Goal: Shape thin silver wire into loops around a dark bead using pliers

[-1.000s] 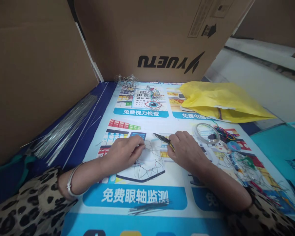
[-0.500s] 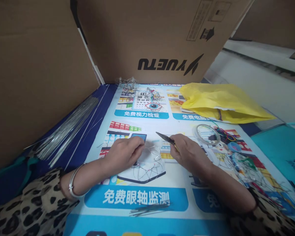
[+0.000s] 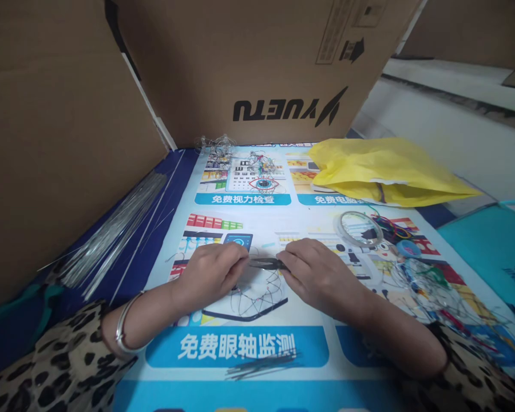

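My left hand (image 3: 212, 269) is closed in a pinch on a thin wire piece (image 3: 264, 300), a looped, criss-crossed shape with tiny beads that hangs below the fingers over the printed mat. In my right hand (image 3: 320, 277) is a pair of dark-jawed pliers (image 3: 266, 263), held level and pointing left. The jaw tips are close beside my left fingertips at the top of the wire piece. Whether the jaws grip the wire I cannot tell. Several short cut wires (image 3: 264, 363) lie on the mat nearer to me.
Long straight wires (image 3: 115, 226) lie on the left. Wire pieces (image 3: 260, 163) sit at the back. To the right are a yellow bag (image 3: 377, 169), a roll of clear tape (image 3: 341, 229), and tangled coloured wires (image 3: 429, 286). Cardboard walls (image 3: 240, 51) stand behind and left.
My right hand has moved left and turned the pliers from pointing up-left to level, bringing their tips to my left fingertips. The left hand still pinches the wire piece. The view shifted slightly.
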Tool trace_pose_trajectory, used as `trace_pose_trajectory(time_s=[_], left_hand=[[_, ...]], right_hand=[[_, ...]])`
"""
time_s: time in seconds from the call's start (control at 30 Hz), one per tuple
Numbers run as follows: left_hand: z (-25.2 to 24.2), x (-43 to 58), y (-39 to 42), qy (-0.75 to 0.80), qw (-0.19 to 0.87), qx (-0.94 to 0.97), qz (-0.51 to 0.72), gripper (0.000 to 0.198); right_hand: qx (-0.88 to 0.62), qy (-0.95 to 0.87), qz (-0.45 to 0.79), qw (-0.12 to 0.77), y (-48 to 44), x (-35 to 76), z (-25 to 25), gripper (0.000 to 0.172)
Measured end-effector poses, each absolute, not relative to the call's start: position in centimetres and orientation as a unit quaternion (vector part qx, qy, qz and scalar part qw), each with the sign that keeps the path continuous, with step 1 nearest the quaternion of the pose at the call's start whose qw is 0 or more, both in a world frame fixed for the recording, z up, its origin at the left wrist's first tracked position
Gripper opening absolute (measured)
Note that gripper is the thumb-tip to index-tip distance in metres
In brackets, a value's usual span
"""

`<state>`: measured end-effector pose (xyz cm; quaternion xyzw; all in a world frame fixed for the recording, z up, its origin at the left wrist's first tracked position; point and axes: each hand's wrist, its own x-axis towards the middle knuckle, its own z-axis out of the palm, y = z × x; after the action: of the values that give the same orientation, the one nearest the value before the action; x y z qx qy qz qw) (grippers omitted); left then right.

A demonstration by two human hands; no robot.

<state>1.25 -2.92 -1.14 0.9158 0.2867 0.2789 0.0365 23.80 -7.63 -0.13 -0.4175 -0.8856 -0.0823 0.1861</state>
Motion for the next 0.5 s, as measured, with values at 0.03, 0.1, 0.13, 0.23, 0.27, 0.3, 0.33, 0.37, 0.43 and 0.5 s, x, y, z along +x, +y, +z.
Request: trace_pose_trajectory(time_s=[0.03, 0.1, 0.13, 0.23, 0.27, 0.3, 0.33, 0.37, 0.43, 0.5], left_hand=[[-1.14, 1.26, -2.94, 0.284, 0.035, 0.916, 0.281, 0.007], [-1.11, 1.26, -2.96, 0.282, 0.035, 0.917, 0.281, 0.007], [-1.08, 1.25, -2.97, 0.281, 0.036, 0.917, 0.282, 0.007], [-1.00, 1.21, -2.98, 0.279, 0.041, 0.917, 0.284, 0.009], [-1.00, 1.21, -2.97, 0.278, 0.044, 0.916, 0.285, 0.010], [-1.01, 1.20, -2.96, 0.278, 0.048, 0.916, 0.286, 0.010], [-1.03, 1.20, -2.94, 0.278, 0.052, 0.915, 0.288, 0.010], [-1.06, 1.21, -2.93, 0.277, 0.055, 0.914, 0.291, 0.010], [-1.12, 1.23, -2.93, 0.276, 0.059, 0.913, 0.296, 0.010], [-1.16, 1.25, -2.96, 0.273, 0.058, 0.912, 0.300, 0.009]], right_hand=[[-0.419, -0.886, -0.084, 0.179, -7.63, 23.75, -0.15, 0.017], [-0.419, -0.887, -0.089, 0.171, -7.64, 23.71, -0.25, 0.018], [-0.419, -0.888, -0.092, 0.168, -7.65, 23.71, -0.31, 0.019], [-0.421, -0.887, -0.098, 0.161, -7.72, 23.74, -0.43, 0.019], [-0.424, -0.886, -0.099, 0.160, -7.75, 23.73, -0.44, 0.019], [-0.428, -0.884, -0.100, 0.159, -7.79, 23.70, -0.43, 0.019], [-0.433, -0.882, -0.102, 0.158, -7.83, 23.68, -0.42, 0.019], [-0.435, -0.880, -0.105, 0.158, -7.86, 23.65, -0.41, 0.019], [-0.435, -0.880, -0.110, 0.158, -7.91, 23.59, -0.40, 0.020], [-0.432, -0.881, -0.113, 0.159, -7.92, 23.56, -0.39, 0.020]])
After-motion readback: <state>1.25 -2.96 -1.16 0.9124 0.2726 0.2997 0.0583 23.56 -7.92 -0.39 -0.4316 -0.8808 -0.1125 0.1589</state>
